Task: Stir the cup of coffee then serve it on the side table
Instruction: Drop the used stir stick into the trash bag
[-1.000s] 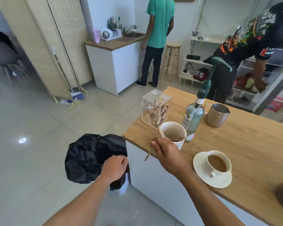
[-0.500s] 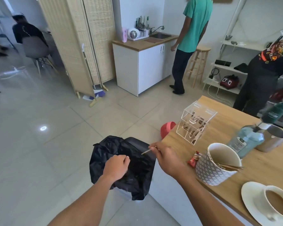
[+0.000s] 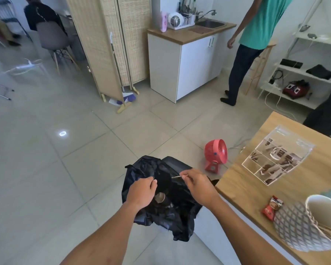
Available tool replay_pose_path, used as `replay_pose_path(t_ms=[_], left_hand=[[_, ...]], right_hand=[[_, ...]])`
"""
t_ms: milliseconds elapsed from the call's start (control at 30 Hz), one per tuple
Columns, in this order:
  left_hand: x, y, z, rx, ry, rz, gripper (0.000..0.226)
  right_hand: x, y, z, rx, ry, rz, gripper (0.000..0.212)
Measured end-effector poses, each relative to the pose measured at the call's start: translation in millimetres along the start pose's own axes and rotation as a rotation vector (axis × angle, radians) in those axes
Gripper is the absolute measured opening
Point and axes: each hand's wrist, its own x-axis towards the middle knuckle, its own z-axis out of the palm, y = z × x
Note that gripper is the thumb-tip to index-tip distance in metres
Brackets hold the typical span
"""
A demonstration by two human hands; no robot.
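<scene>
Left hand [image 3: 141,190] is clamped on the rim of the black bin bag [image 3: 161,217], fingers [image 3: 151,183] curled into the plastic and tugging the mouth wide, which looks like a way to keep the opening clear. Right hand [image 3: 198,185] hangs right over that opening, thumb and forefinger pinching one end of a thin stir stick [image 3: 177,176], with the free end pointing across toward the left hand. My read is that this stick is headed for the bin, so the stirring seems finished and the serving not yet begun. And the cup of coffee? It's nowhere in shot. The table [image 3: 243,188] edge shows only a clear box [image 3: 277,159], a red sachet [image 3: 271,207] and a patterned holder [image 3: 294,224]. Both hands are occupied down at the bag and hold nothing of the coffee, so each must let go before the carry.
</scene>
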Motion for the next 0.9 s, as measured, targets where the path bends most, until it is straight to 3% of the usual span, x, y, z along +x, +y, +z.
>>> replay_pose_path(t_ms=[467, 900], left_hand=[[34.7, -47.3, 26.9, -0.019, -0.151, -0.021, 0.025], [60.3, -60.0, 45.8, -0.089, -0.146, -0.049, 0.024]], right_hand=[[44.8, 27.1, 54.2, -0.011, -0.137, 0.176, 0.027], [86.8, 43.1, 94.3, -0.03, -0.274, 0.252, 0.029]])
